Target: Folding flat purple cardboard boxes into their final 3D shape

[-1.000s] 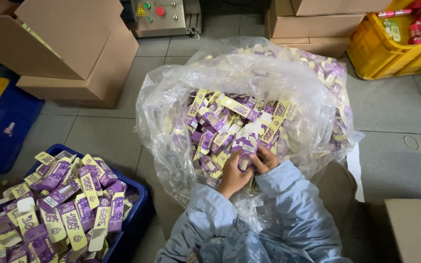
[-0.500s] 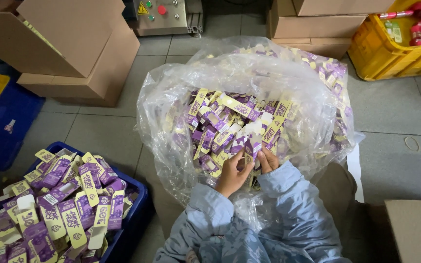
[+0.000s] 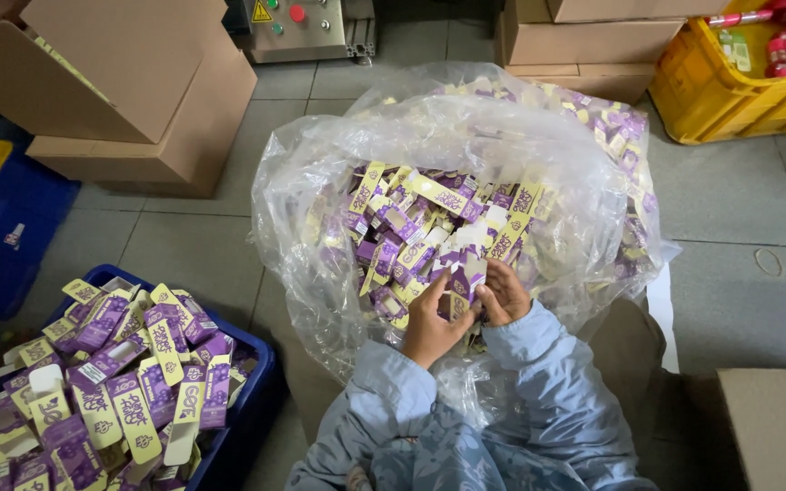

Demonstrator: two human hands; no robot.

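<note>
- Both forearms, in pale blue sleeves, reach forward over the lap into the mouth of a large clear plastic bag (image 3: 320, 182), wrists close together.
- A small purple and pale-yellow carton (image 3: 462, 284) sits between the hands, just above the heap of like cartons filling the bag; it looks flat or partly folded.
- The left hand (image 3: 431, 323) curls its fingers round the carton's lower left side.
- The right hand (image 3: 505, 293) pinches its right edge with bent fingers.
- A blue crate (image 3: 261, 377) heaped with the same cartons stands at the left, cardboard boxes (image 3: 138, 82) behind it.
</note>
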